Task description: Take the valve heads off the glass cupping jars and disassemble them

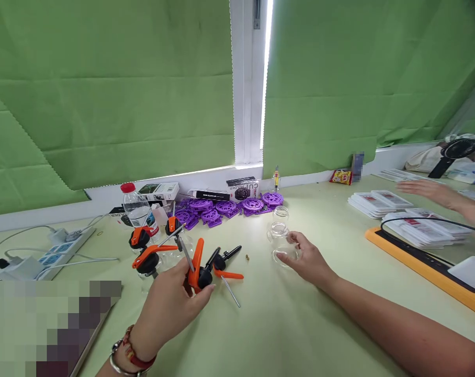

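Lever piece in left hand, jar at right hand

Held between left thumb and fingers: glossy orange plastic, rounded black body, slim silvery rod. Right thumb and fingers curved wide at the jar's smooth, transparent side; firmness of hold impossible to tell. Just beyond, a second jar. Between the hands, a matching orange-and-black part on a pale yellow-green tabletop. Farther left, a red-capped bottle and white power strip. Behind, spoked purple discs before boxes. At far right, flat white stacks near another person's hand. Beyond, creased green blinds with scalloped edges.
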The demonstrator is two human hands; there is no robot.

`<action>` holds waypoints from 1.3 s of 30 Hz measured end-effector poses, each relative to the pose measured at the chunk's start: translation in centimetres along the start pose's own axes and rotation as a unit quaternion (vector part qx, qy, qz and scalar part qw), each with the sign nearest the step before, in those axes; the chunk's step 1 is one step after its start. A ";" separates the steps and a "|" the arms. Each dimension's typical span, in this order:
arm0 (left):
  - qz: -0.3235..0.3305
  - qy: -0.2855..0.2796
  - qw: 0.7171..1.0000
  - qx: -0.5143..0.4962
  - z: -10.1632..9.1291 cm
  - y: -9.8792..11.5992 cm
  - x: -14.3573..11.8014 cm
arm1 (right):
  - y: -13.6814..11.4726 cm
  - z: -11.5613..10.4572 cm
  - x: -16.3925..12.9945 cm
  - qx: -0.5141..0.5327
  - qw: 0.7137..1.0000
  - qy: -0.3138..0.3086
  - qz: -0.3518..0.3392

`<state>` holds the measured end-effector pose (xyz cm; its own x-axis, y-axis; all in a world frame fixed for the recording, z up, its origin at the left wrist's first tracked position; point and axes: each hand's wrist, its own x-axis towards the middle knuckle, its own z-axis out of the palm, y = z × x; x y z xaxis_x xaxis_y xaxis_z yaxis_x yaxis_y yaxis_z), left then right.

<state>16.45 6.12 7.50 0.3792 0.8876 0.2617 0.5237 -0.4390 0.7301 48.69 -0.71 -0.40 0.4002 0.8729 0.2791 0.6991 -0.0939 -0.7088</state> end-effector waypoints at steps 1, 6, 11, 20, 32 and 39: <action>0.005 0.013 0.999 0.040 0.1 -0.1 -0.1 | 0.3 0.3 0.1 0.000 1.000 -0.004 0.015; -0.015 0.021 0.993 0.119 1.2 -1.4 0.0 | 2.0 1.2 2.1 -0.052 0.998 0.023 0.037; -0.038 -0.037 0.986 0.159 2.5 -2.8 0.8 | 3.6 1.5 4.2 -0.092 0.992 0.079 0.024; -0.010 -0.077 0.917 0.392 3.3 -3.0 1.3 | -2.6 3.1 1.0 -0.143 0.936 0.014 -0.323; 0.006 0.213 0.856 0.471 -3.0 -0.6 1.4 | -4.0 7.7 1.9 -0.084 0.967 -0.135 -0.199; -0.087 0.047 0.916 0.388 -4.5 -2.5 2.4 | -5.8 6.6 0.3 -0.106 0.954 -0.095 -0.263</action>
<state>12.63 9.95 9.10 0.1903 0.9454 0.2646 0.9685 -0.2248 0.1068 40.84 3.25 -0.53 -0.1409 0.8950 0.4232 0.8854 0.3051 -0.3506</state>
